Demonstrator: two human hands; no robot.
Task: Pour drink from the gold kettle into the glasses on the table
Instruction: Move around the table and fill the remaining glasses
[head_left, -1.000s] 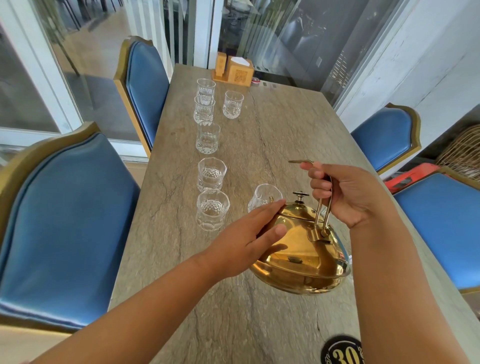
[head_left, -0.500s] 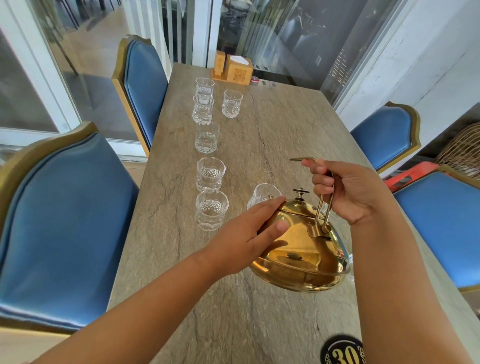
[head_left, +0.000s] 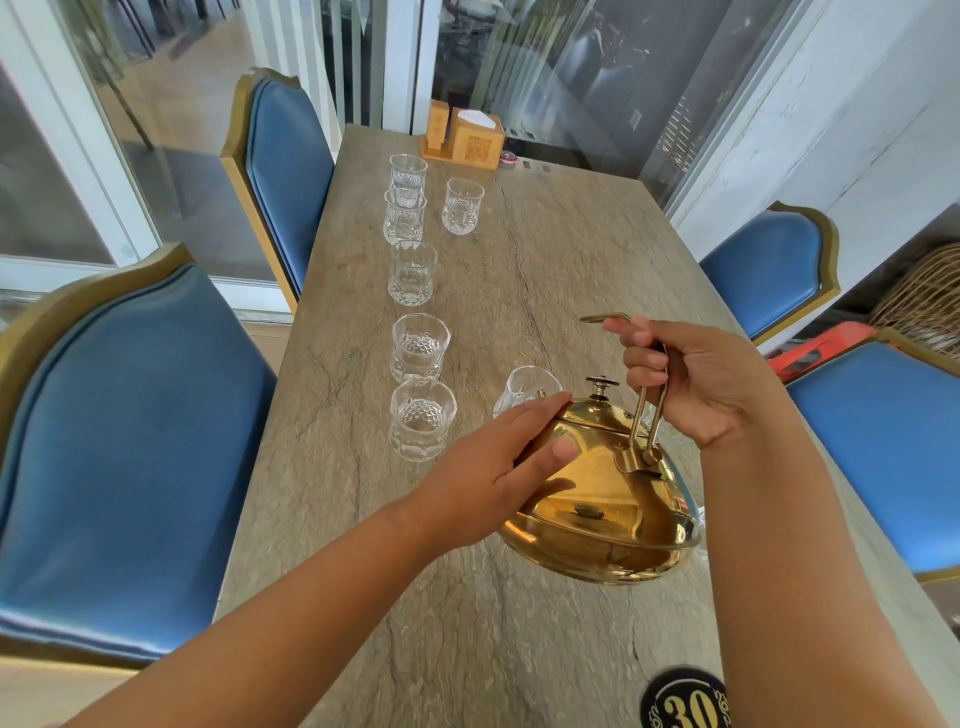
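The gold kettle (head_left: 602, 499) hangs tilted forward above the stone table (head_left: 519, 291), its spout end over a clear glass (head_left: 524, 389) just beyond it. My right hand (head_left: 691, 384) grips the kettle's thin metal handle from above. My left hand (head_left: 498, 467) lies with straight fingers against the kettle's left side and lid edge. Several cut glasses stand in a line to the left: the nearest (head_left: 422, 418), one behind it (head_left: 418, 347), one farther (head_left: 412, 272), and three at the far end (head_left: 405, 215). The spout is hidden behind my left fingers.
Blue chairs with gold frames stand on the left (head_left: 119, 431) and right (head_left: 883, 447). A wooden napkin holder (head_left: 470, 137) sits at the table's far end. A black round marker reading 30 (head_left: 684, 701) lies near the front edge.
The kettle and both hands have stayed nearly in place, with only a slight shift toward the near glass. The glasses have not moved.
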